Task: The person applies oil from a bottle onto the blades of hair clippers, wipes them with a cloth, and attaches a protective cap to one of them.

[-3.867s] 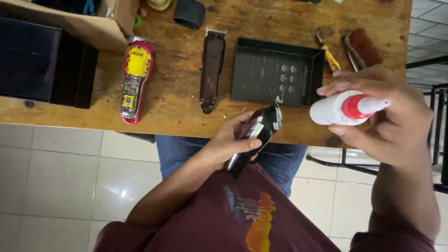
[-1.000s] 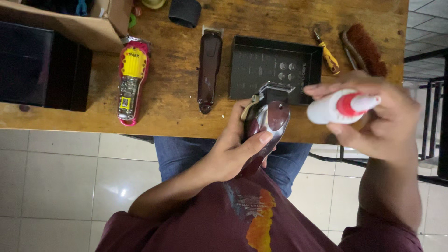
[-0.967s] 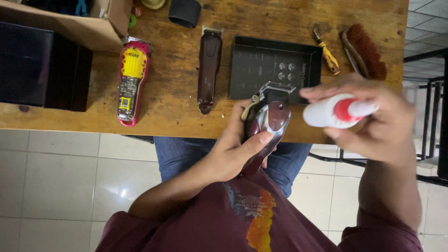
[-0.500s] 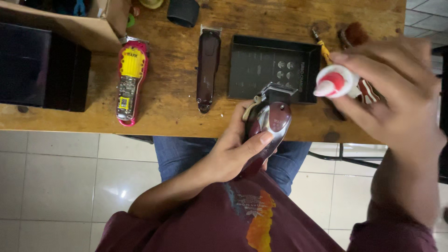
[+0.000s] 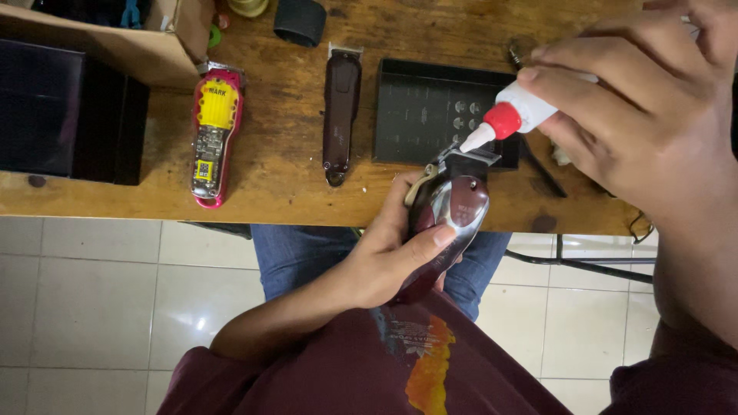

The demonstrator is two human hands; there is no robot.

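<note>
- Since half a second ago, the right hand (image 5: 653, 131) has brought the small white bottle (image 5: 516, 114) down; its red nozzle now almost touches the blade end of the dark red clipper (image 5: 450, 219).
- Head view: the left hand (image 5: 392, 246) is closed around the clipper, just before the wooden table (image 5: 284, 192) edge, long axis pointing away from the body.
- Right-hand fingers are pinched on the bottle, above and right of the clipper.
- Beyond the clipper, the black tray (image 5: 430, 115) looks empty.

On the counter (image 5: 292, 184), a tray (image 5: 430, 115) is the landmark: one clipper (image 5: 341, 111) lies just left of it, another clipper (image 5: 216, 134) farther left, a box (image 5: 73, 107) leftmost.
</note>
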